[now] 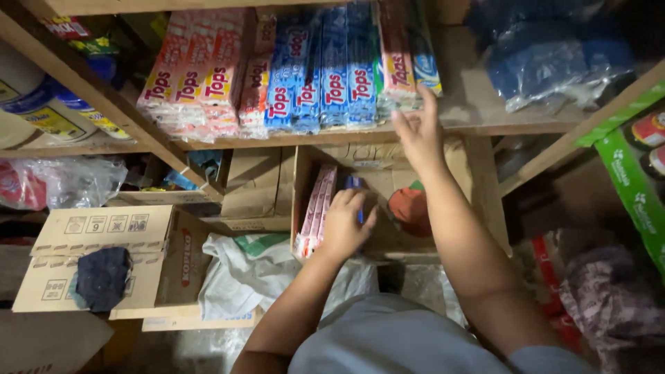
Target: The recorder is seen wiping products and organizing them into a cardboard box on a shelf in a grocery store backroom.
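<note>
Brown cardboard box (305,173), centre frame, holds upright pink packets (315,208); left hand (344,225) inside grips a blue packet (352,183); right hand (418,131) spread wide at the wooden shelf (478,104) of stacked pink and blue packets (277,76).

Packets (291,76) stacked on shelf (478,104); open box (388,180) below holds more packets (315,208); closed carton (104,256) to its left.

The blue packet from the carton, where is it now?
Head view, centre: blue packet in the left hand, inside the open cardboard carton, right of the pink packets.
</note>
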